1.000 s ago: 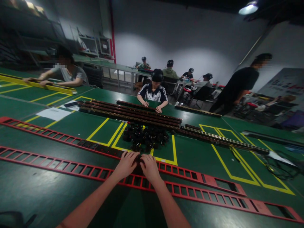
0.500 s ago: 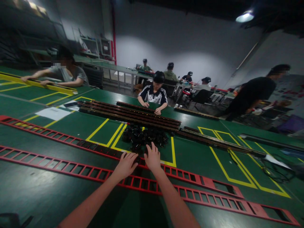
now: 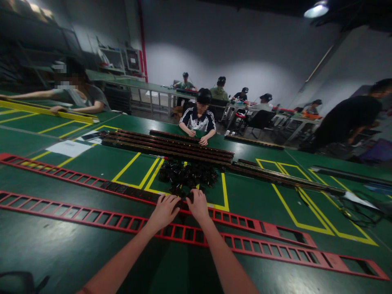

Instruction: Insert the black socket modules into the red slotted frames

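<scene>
Both hands work at the upper red ladder-like frame (image 3: 232, 219), whose openings left of my hands are partly filled with flat black parts (image 3: 134, 193). My left hand (image 3: 165, 209) rests over the frame, fingers curled down at a small black part (image 3: 183, 203) between the hands. From the other side my right hand (image 3: 198, 204) bends its fingers over the same spot; the fingertips partly hide what they touch. Just beyond lies a heap of loose black parts (image 3: 190, 173). A second red frame (image 3: 260, 246) runs across the table nearer to me.
Long dark rails (image 3: 171, 147) lie stacked behind the heap, and more rails (image 3: 281, 177) stretch to the right. A co-worker (image 3: 199, 118) sits opposite; another person (image 3: 79, 90) handles a yellow rail (image 3: 52, 111) at left. Paper sheets (image 3: 69, 148) and cables (image 3: 352, 212) lie on the green table.
My right hand has drawn back slightly from the heap, and its fingers have curled down toward the frame. My left hand stays nearly in place. The person at far right has moved rightward.
</scene>
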`<control>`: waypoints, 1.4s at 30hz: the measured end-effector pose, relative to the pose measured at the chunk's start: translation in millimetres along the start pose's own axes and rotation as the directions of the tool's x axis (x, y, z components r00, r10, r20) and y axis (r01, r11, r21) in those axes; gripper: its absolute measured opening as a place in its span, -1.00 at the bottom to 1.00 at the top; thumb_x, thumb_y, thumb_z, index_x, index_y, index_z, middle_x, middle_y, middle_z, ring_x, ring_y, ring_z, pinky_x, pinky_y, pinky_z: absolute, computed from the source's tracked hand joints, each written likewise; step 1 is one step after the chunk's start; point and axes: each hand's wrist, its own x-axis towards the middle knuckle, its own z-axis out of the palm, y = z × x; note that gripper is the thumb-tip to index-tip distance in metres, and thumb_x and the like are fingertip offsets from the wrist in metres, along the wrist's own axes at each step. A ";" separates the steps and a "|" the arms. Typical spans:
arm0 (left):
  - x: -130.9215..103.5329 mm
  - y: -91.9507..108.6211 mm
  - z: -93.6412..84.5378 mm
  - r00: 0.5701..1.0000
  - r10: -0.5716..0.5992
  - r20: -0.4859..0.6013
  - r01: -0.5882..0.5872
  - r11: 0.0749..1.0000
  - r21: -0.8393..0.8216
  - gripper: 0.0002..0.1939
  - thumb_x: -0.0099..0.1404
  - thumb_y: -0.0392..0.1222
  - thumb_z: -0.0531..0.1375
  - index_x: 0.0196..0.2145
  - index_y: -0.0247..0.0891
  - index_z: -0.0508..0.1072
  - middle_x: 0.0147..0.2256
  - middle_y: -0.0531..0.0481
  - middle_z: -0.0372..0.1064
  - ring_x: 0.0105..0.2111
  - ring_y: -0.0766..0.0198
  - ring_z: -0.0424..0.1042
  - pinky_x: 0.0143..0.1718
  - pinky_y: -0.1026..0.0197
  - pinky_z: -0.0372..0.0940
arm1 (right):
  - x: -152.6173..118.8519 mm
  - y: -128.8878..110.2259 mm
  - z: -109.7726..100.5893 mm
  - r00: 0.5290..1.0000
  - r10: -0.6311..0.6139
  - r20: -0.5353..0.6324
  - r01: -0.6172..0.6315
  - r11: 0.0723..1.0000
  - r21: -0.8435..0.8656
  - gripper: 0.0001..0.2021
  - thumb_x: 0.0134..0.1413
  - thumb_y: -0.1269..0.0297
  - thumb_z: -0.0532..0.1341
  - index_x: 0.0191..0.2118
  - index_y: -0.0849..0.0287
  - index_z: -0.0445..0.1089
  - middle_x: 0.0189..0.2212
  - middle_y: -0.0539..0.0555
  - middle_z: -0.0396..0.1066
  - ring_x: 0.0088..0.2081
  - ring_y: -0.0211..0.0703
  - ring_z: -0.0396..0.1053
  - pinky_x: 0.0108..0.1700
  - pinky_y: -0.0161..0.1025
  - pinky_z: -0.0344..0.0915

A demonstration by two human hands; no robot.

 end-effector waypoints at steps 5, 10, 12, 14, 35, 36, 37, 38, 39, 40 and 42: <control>0.3 -0.7 -0.3 1.000 0.004 0.002 -0.004 1.000 0.016 -0.65 0.37 -0.21 0.10 0.10 -0.13 0.36 0.05 -0.08 0.37 0.09 0.08 0.29 0.21 -0.12 0.02 | -15.6 -6.3 -4.4 0.996 -0.068 -0.050 0.078 0.967 0.241 -0.65 0.27 0.36 0.05 0.14 0.15 0.30 -0.02 0.15 0.42 0.02 -0.11 0.36 0.09 -0.14 0.31; 0.5 1.8 -2.7 1.000 -0.003 0.014 0.002 1.000 0.028 -0.63 0.36 -0.23 0.09 0.12 -0.14 0.34 0.05 -0.08 0.38 0.08 0.09 0.29 0.22 -0.13 0.02 | -28.3 -10.2 -5.1 0.998 -0.025 -0.062 0.043 0.947 0.319 -0.81 0.19 0.37 0.11 -0.11 0.14 0.40 -0.16 0.11 0.43 -0.09 -0.11 0.39 0.02 -0.16 0.34; -0.2 3.9 -3.5 1.000 0.009 0.023 -0.010 0.998 0.057 -0.61 0.38 -0.24 0.08 0.15 -0.13 0.32 0.08 -0.09 0.36 0.11 0.08 0.28 0.24 -0.16 -0.01 | -28.8 -9.2 -2.6 0.998 0.003 -0.069 0.020 0.944 0.328 -0.84 0.15 0.35 0.16 -0.15 0.14 0.39 -0.18 0.11 0.43 -0.13 -0.10 0.39 -0.03 -0.15 0.36; -1.5 6.4 -4.3 0.998 0.051 0.037 -0.054 0.994 0.094 -0.59 0.39 -0.28 0.05 0.16 -0.10 0.32 0.13 -0.09 0.33 0.18 0.06 0.23 0.28 -0.23 -0.10 | -28.1 -7.0 1.1 0.997 0.010 -0.072 0.014 0.943 0.331 -0.86 0.14 0.33 0.17 -0.16 0.14 0.38 -0.20 0.11 0.43 -0.14 -0.09 0.40 -0.05 -0.15 0.37; 4.2 26.9 0.6 0.999 0.039 0.027 -0.040 0.999 0.017 -0.64 0.28 -0.44 0.04 -0.03 -0.19 0.40 0.05 -0.07 0.36 0.09 0.12 0.29 0.27 -0.10 -0.01 | -40.9 -18.8 0.6 0.996 0.084 -0.033 -0.081 0.992 0.093 -0.76 0.07 0.39 0.23 -0.12 0.12 0.27 -0.16 0.11 0.38 -0.16 -0.04 0.38 -0.11 -0.13 0.33; 3.5 26.1 1.1 0.999 0.043 0.030 -0.044 0.999 0.012 -0.64 0.29 -0.44 0.04 -0.02 -0.18 0.39 0.06 -0.06 0.36 0.10 0.12 0.28 0.28 -0.11 -0.02 | -41.3 -18.5 0.6 0.996 0.085 -0.025 -0.082 0.991 0.102 -0.76 0.08 0.38 0.24 -0.11 0.12 0.27 -0.16 0.10 0.38 -0.16 -0.04 0.39 -0.12 -0.14 0.34; 3.0 25.1 1.7 0.999 0.043 0.032 -0.044 0.999 0.007 -0.64 0.29 -0.43 0.04 -0.01 -0.18 0.39 0.06 -0.06 0.36 0.10 0.11 0.28 0.28 -0.11 -0.02 | -41.5 -18.2 0.4 0.996 0.086 -0.016 -0.084 0.990 0.111 -0.77 0.10 0.37 0.24 -0.11 0.11 0.27 -0.17 0.10 0.39 -0.16 -0.04 0.39 -0.12 -0.15 0.34; 2.7 23.9 2.3 0.999 0.041 0.034 -0.041 0.999 0.000 -0.63 0.30 -0.42 0.04 0.01 -0.18 0.38 0.07 -0.06 0.36 0.11 0.12 0.28 0.28 -0.11 -0.02 | -41.4 -18.2 -0.1 0.996 0.088 -0.009 -0.087 0.989 0.118 -0.78 0.11 0.36 0.24 -0.12 0.11 0.28 -0.18 0.09 0.40 -0.17 -0.04 0.40 -0.13 -0.15 0.34; 2.6 22.7 3.1 0.999 0.038 0.033 -0.037 0.999 -0.008 -0.61 0.30 -0.41 0.04 0.05 -0.19 0.36 0.07 -0.07 0.36 0.11 0.12 0.28 0.29 -0.11 -0.02 | -41.3 -18.6 -0.9 0.996 0.089 -0.001 -0.088 0.989 0.118 -0.80 0.12 0.35 0.24 -0.13 0.11 0.29 -0.19 0.08 0.41 -0.17 -0.04 0.40 -0.13 -0.15 0.34; 2.7 21.6 3.8 0.999 0.032 0.033 -0.032 0.999 -0.016 -0.57 0.31 -0.41 0.04 0.10 -0.19 0.33 0.08 -0.07 0.36 0.11 0.12 0.28 0.29 -0.11 -0.02 | -41.2 -19.4 -2.1 0.996 0.087 0.007 -0.087 0.990 0.111 -0.82 0.13 0.35 0.24 -0.14 0.10 0.30 -0.20 0.08 0.41 -0.18 -0.04 0.41 -0.14 -0.15 0.34; 3.1 20.2 5.1 0.999 0.025 0.035 -0.024 0.999 -0.029 -0.48 0.30 -0.40 0.05 0.20 -0.20 0.25 0.10 -0.08 0.35 0.12 0.13 0.28 0.29 -0.11 -0.02 | -40.9 -22.1 -5.2 0.997 0.070 0.019 -0.072 0.994 0.087 -0.87 0.16 0.35 0.22 -0.15 0.09 0.33 -0.19 0.08 0.43 -0.18 -0.04 0.41 -0.13 -0.13 0.34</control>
